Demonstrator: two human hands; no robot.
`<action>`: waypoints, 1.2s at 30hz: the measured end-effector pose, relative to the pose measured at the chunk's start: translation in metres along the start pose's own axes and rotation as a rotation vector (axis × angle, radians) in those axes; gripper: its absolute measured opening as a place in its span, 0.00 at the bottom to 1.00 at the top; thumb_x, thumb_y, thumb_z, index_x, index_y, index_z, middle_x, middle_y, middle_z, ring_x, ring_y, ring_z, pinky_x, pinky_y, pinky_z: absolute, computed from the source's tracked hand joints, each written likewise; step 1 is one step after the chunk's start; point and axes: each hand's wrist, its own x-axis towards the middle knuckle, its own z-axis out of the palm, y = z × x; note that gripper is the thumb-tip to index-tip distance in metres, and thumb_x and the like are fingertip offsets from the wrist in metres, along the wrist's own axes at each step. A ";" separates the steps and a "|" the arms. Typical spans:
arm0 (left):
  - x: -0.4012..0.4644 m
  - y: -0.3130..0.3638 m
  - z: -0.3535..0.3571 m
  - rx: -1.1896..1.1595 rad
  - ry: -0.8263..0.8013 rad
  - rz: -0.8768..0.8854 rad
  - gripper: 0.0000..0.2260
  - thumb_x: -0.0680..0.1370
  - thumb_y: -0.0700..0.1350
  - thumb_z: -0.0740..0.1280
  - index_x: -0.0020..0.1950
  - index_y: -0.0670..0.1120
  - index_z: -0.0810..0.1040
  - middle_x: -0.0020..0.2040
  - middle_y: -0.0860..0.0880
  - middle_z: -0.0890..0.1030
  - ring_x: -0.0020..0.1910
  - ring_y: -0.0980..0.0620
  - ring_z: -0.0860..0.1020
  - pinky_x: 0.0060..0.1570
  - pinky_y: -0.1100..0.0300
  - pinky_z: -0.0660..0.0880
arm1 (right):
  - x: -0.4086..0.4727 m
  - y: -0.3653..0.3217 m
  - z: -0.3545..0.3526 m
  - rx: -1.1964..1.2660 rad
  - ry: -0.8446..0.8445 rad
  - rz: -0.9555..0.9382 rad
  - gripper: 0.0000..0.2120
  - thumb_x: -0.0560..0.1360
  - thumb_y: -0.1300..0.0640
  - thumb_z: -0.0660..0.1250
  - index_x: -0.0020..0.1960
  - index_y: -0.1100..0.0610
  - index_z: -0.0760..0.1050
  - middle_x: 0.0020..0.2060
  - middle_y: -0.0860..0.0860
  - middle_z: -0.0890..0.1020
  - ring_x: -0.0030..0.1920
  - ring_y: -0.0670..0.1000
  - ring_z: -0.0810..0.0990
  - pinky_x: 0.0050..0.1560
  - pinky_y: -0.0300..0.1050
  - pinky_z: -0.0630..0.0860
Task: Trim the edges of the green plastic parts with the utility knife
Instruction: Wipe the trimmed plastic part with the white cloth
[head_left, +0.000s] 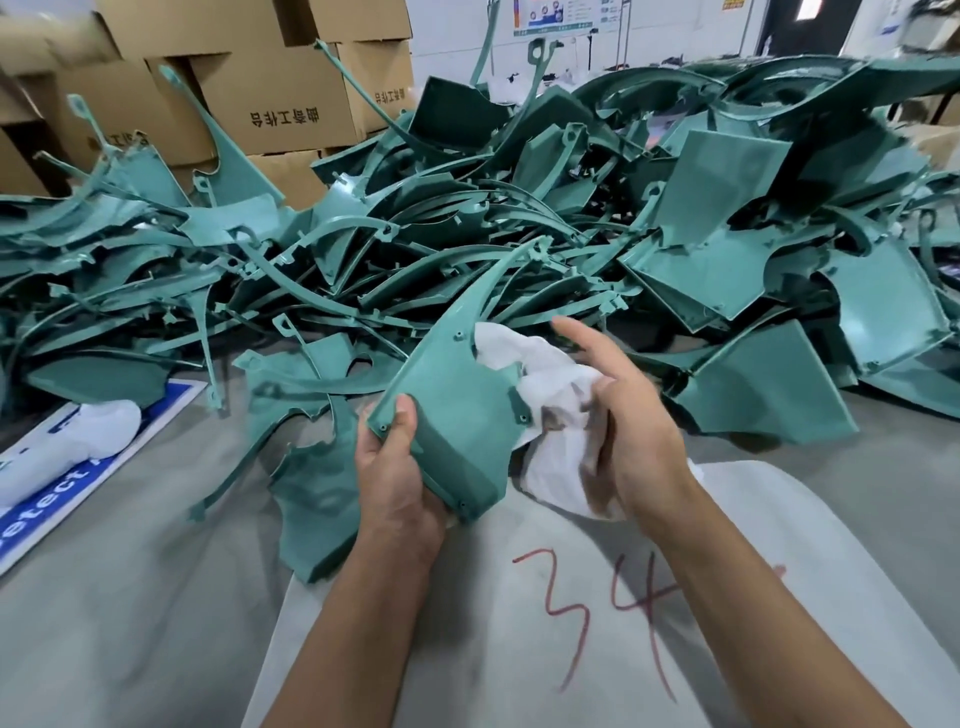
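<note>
Gripping green part left hand; right hand holding white cloth.

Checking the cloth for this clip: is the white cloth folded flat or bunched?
Bunched: the white cloth is crumpled in the right hand, against the green part held by the left hand.

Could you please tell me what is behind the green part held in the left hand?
A white cloth, gripped by the right hand, shows past the green part's right edge. How far it reaches behind is hidden.
</note>
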 end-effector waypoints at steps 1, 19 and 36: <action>-0.001 0.000 0.000 0.008 -0.006 -0.003 0.05 0.80 0.50 0.70 0.46 0.59 0.83 0.52 0.50 0.87 0.43 0.47 0.87 0.36 0.39 0.81 | -0.001 0.004 0.000 0.187 0.073 0.065 0.22 0.78 0.64 0.58 0.69 0.55 0.78 0.51 0.51 0.85 0.54 0.53 0.84 0.56 0.47 0.80; -0.018 -0.007 0.013 0.056 -0.081 0.142 0.18 0.70 0.47 0.77 0.59 0.51 0.81 0.56 0.46 0.87 0.53 0.45 0.86 0.49 0.41 0.83 | -0.010 0.019 0.010 0.181 0.151 0.217 0.18 0.72 0.49 0.74 0.48 0.64 0.86 0.45 0.62 0.87 0.44 0.57 0.85 0.46 0.48 0.84; -0.014 0.005 0.014 -0.199 -0.004 -0.018 0.30 0.75 0.58 0.69 0.74 0.45 0.73 0.67 0.41 0.80 0.67 0.38 0.78 0.66 0.36 0.74 | -0.030 0.038 0.042 -0.121 0.020 0.064 0.08 0.74 0.53 0.75 0.45 0.58 0.86 0.41 0.56 0.86 0.43 0.55 0.84 0.48 0.51 0.80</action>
